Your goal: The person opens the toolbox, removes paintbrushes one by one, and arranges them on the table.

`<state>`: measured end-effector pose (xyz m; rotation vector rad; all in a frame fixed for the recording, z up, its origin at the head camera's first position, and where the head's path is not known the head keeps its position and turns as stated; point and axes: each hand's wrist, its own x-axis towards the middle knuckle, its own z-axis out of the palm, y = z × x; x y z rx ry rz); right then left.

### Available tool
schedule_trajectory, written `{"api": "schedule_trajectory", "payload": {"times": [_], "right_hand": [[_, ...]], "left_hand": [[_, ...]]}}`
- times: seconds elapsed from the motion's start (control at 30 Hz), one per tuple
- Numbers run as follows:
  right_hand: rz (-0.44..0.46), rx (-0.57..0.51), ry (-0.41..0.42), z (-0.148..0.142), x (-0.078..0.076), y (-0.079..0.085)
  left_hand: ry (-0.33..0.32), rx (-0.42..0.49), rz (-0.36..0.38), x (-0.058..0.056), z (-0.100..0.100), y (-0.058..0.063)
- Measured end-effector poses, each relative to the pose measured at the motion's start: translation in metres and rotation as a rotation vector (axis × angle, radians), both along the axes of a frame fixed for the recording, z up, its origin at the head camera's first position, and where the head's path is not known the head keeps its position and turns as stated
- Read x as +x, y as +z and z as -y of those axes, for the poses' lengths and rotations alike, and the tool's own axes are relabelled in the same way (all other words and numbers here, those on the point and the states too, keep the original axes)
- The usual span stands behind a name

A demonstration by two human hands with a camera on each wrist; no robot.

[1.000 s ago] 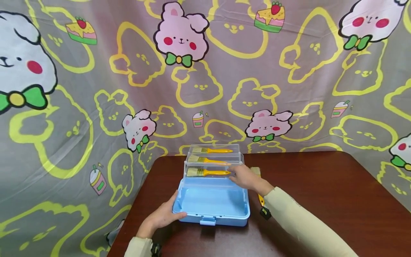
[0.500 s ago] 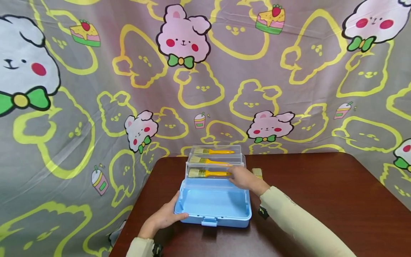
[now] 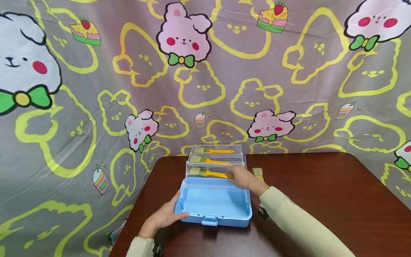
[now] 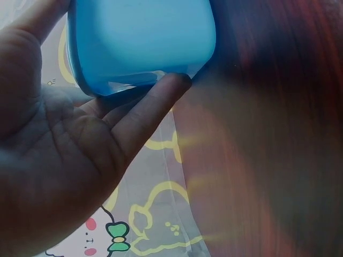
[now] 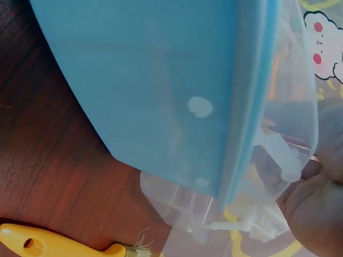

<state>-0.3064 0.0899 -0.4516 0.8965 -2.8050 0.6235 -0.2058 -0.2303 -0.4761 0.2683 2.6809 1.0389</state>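
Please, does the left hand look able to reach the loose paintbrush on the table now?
Probably not. The left hand grips the blue toolbox, and both the toolbox and the right hand lie between it and the loose paintbrush.

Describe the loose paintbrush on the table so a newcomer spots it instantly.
Find the reddish-brown table, then the open light-blue box on it. Just right of the box, partly hidden by the right arm, lies the yellow-handled paintbrush. Unlike the three brushes in the clear trays, it lies outside the box.
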Motion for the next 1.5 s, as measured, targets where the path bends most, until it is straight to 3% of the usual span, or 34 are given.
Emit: {"api": "schedule_trajectory", "payload": {"times": [0.27, 0.57, 0.97, 1.5], "right_hand": [[0.005, -0.015, 0.013, 0.004, -0.002, -0.003], [0.099, -0.032, -0.029, 0.007, -0.002, 0.0], [0.095, -0.018, 0.003, 0.009, -0.001, -0.002], [0.151, -0.071, -0.033, 0.017, 0.0, 0.001]], "left_hand": [[-0.004, 0.005, 0.013, 0.001, 0.0, 0.001], [-0.01, 0.019, 0.015, -0.001, 0.0, -0.002], [-0.026, 0.05, 0.01, -0.001, 0.0, -0.004], [-0.039, 0.068, 0.012, -0.001, 0.002, -0.003]]}}
